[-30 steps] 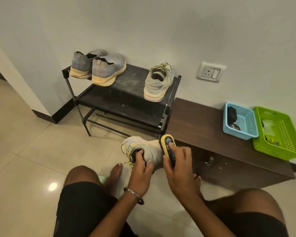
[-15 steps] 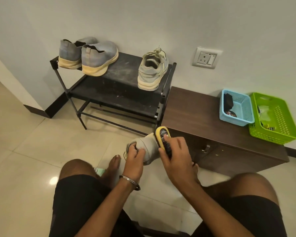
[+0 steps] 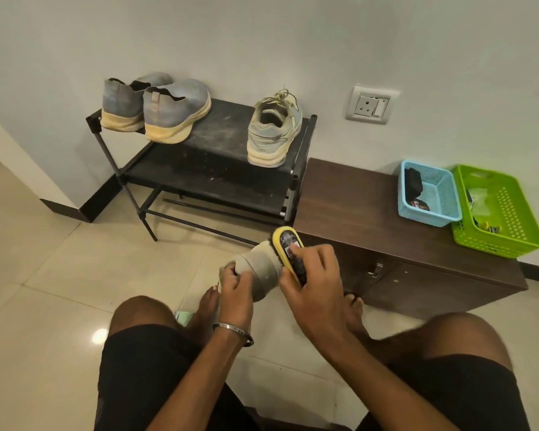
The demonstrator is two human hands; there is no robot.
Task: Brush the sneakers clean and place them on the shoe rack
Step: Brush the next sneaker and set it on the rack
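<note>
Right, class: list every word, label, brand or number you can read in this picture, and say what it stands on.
None can be read for certain.
Brush: a label with small print on its yellow back, too blurred to read.
Tin in the blue basket: printed lid, too small to read.
Bangle on the left wrist: engraved marks, not legible.
Green basket: packets with print, too blurred.

Blue basket (image 3: 430,194) and green basket (image 3: 500,213) on brown cabinet (image 3: 349,200)
</note>
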